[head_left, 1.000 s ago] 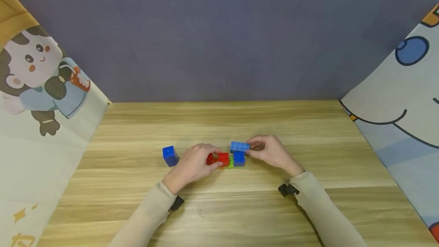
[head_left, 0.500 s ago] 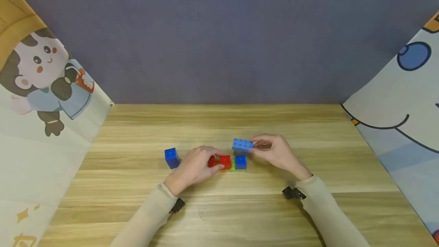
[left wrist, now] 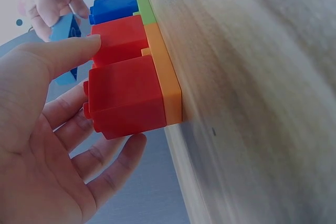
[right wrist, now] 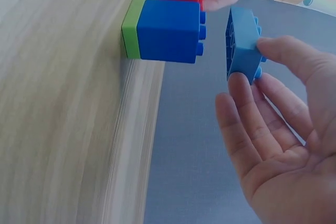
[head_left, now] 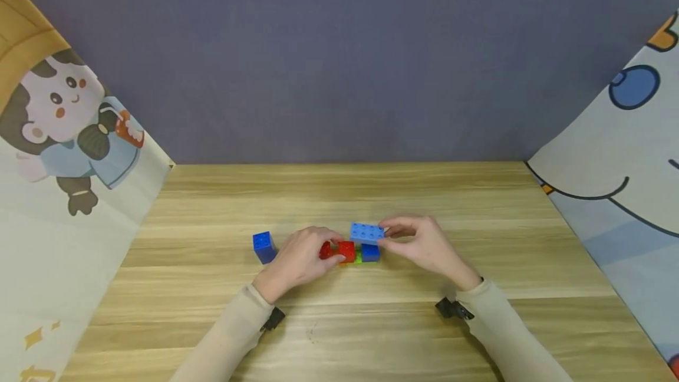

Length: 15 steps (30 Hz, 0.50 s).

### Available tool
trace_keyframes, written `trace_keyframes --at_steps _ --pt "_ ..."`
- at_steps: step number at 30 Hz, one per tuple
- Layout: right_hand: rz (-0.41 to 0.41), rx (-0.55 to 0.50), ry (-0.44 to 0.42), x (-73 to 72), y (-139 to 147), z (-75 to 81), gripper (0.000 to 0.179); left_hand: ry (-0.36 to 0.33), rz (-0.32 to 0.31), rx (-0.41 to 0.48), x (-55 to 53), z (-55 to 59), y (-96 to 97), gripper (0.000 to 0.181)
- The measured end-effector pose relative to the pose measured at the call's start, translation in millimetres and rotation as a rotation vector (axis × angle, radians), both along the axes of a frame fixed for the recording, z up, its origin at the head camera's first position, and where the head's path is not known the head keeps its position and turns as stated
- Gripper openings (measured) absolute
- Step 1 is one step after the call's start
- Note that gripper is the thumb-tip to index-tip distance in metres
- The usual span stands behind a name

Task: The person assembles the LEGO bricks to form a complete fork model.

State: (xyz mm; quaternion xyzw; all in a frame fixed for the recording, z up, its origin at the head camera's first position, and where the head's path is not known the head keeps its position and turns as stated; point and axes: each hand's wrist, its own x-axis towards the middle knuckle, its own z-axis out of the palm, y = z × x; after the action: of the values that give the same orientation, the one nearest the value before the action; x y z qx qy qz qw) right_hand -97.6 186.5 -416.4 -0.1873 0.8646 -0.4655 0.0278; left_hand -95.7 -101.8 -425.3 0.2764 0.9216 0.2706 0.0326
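Red bricks (left wrist: 126, 95) and a blue brick (right wrist: 168, 31) sit on the base (left wrist: 168, 82), lower centre; left hand (head_left: 299, 259) grips red, right hand (head_left: 428, 247) pinches a light-blue brick (head_left: 366, 233) above, unattached; blue tower (head_left: 264, 247), left of centre, separate.

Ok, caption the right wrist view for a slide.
Right hand pinching a light blue building brick, apart from a dark blue brick.

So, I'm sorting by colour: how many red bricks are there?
2, both on the orange brick: the inner red brick, nearer the green brick, and the outer red brick at the opposite end. No others show.
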Motion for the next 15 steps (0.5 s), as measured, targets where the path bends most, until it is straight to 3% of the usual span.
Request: trace_keyframes --at_steps 10,15 --pt "0.042 -0.033 0.031 4.7 -3.3 -0.3 0.026 0.018 0.006 0.003 -3.7 -1.7 1.3 0.031" --pt "0.081 -0.029 -0.004 8.8 -6.3 -2.6 0.028 0.013 0.017 0.001 -5.8 -2.2 1.9 0.032"
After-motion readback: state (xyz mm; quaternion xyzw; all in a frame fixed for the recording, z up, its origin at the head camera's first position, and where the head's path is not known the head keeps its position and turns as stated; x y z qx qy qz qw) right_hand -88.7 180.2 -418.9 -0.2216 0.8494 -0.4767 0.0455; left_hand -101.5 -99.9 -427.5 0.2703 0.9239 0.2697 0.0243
